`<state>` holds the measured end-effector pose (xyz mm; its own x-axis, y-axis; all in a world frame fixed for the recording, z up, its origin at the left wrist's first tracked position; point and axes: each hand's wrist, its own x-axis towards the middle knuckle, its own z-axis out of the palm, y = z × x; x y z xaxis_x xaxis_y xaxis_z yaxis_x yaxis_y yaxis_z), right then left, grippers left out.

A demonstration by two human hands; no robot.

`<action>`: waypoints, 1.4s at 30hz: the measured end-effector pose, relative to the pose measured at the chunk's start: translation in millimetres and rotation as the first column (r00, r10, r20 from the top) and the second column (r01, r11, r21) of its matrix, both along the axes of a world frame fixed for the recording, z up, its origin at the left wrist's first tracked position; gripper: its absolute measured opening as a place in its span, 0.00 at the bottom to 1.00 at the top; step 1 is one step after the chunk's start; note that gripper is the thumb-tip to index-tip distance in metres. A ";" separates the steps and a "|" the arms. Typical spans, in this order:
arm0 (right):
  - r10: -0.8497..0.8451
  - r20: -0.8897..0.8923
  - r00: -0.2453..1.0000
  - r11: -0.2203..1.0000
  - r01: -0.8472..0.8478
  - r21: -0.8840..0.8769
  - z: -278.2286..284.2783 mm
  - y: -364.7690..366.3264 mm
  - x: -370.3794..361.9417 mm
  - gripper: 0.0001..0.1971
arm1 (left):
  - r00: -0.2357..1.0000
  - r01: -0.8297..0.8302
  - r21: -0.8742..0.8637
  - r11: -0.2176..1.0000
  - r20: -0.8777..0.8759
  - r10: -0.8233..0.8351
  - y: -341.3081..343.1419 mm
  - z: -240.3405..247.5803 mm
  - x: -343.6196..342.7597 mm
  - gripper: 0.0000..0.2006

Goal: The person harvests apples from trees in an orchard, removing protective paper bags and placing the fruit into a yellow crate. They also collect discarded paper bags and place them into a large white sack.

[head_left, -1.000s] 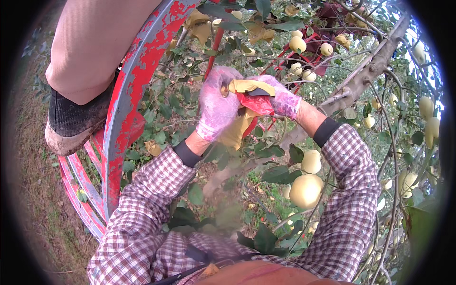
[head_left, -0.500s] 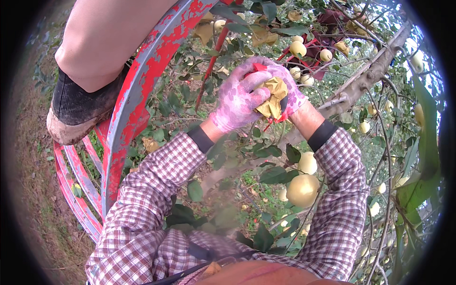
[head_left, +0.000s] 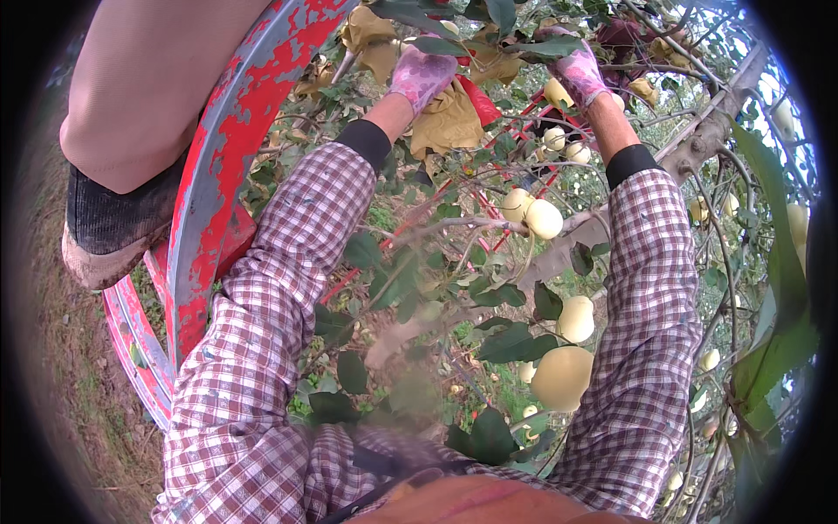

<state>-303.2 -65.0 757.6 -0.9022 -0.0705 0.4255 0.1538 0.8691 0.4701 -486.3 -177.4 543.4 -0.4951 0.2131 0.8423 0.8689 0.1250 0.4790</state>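
Both arms stretch up and away into the branches, in pink patterned gloves. My left hand is closed on a crumpled tan paper bag with a red inner layer, which hangs below and right of it; leaves cover its fingertips. Farther right, my right hand is up among leaves that hide its fingers, just above a pale yellow apple. Two bare pale apples hang from a thin branch between my forearms. Other tan paper bags hang left of my left hand.
A curved metal frame with flaking red paint stands at left, beside a leg and a dark shoe. A thick branch slants across the right. More apples and leaves hang near my right forearm; large leaves fill the right edge.
My hands were together around the crumpled bag; they have separated and reached farther up. The bag has gone with my left hand, and two bare apples now show where my hands were.
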 end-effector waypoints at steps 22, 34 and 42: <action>0.349 0.217 0.912 0.913 -0.279 -0.297 22.5 49.9 17.9 0.17 | 0.844 0.535 -0.116 0.837 0.101 -0.526 37.2 112.1 -1.0 0.21; -0.112 -0.060 0.992 0.931 0.084 -0.354 27.8 -1.0 12.5 0.25 | 0.582 0.766 0.145 0.626 0.256 -0.772 23.7 96.4 1.6 0.10; -0.313 -0.120 0.942 0.939 0.326 0.111 5.9 -94.6 32.2 0.33 | 0.899 0.438 0.028 0.899 0.025 -0.438 29.4 98.5 5.9 0.15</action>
